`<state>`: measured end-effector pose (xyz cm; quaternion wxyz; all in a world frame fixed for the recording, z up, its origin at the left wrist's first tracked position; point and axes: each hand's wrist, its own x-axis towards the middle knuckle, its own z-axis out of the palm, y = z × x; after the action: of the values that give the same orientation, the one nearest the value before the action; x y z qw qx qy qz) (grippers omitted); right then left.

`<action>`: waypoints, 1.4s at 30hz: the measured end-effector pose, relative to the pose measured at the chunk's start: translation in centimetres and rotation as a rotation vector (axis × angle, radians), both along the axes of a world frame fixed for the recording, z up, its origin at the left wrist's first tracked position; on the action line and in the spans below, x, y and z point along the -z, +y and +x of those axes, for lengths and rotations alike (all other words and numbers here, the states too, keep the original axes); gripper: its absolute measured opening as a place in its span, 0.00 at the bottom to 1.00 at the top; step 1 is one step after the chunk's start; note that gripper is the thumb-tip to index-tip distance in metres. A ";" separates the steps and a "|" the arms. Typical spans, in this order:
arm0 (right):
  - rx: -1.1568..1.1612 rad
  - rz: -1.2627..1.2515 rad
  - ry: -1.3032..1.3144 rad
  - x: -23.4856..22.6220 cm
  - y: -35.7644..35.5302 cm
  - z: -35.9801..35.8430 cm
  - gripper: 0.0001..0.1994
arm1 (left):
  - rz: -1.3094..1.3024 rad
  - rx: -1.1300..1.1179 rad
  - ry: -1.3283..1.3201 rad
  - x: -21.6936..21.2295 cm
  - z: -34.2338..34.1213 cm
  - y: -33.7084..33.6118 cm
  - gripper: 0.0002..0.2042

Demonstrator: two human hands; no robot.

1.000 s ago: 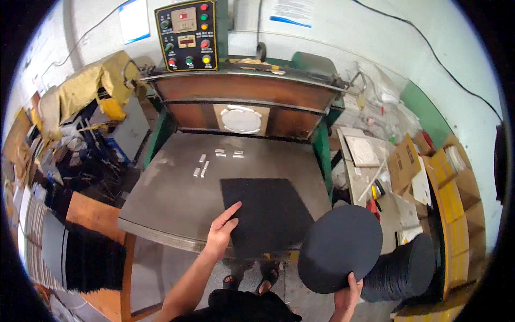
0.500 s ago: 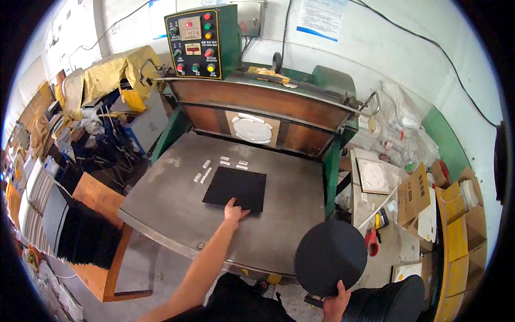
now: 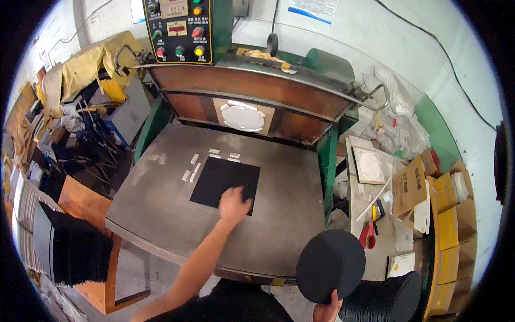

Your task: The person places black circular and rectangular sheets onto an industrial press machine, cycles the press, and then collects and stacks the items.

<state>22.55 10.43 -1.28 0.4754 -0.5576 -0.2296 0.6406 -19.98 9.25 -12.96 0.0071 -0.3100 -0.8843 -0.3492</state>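
A black square sheet [image 3: 222, 180] lies flat on the grey metal bed [image 3: 161, 206] of a green press. My left hand [image 3: 235, 206] is over the sheet's near edge, its fingers apart and seemingly resting on the surface. Several small pale metal blocks [image 3: 194, 159] stand along the sheet's left and far sides. To the right, my right hand [image 3: 328, 308] grips the lower edge of a black round disc [image 3: 330, 265], with the thumb on its face. The disc is held up beside the press bed, and the fingers behind it are hidden.
The raised press head [image 3: 188, 110] carries a round white die [image 3: 243, 117]. A control box [image 3: 179, 32] stands above it. Black sheets [image 3: 80, 247] are stacked at left; stacked black discs [image 3: 383, 300] are at lower right. Red-handled scissors [image 3: 368, 235] lie on the side bench near cardboard boxes [image 3: 409, 185].
My left hand has let go of the sheet's near edge and spread over it. The sheet now sits closer to the small blocks. My right hand keeps the disc, and the view has shifted.
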 end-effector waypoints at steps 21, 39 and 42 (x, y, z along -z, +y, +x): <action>-0.007 0.018 -0.003 -0.9 -9.2 7.1 0.14 | 0.327 1.146 -1.934 -6.9 16.7 -0.1 0.25; 0.045 0.398 -0.656 -14.6 -1.1 30.0 0.22 | 0.358 1.401 -1.224 -21.1 45.6 12.0 0.18; 0.205 0.424 -0.713 -14.7 4.7 35.9 0.25 | 0.298 1.388 -1.404 -22.3 51.9 17.7 0.16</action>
<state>58.48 15.12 13.41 0.5315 -0.6541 -0.4496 0.2957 31.95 26.98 9.37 -0.6838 -0.4774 -0.2584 -0.4876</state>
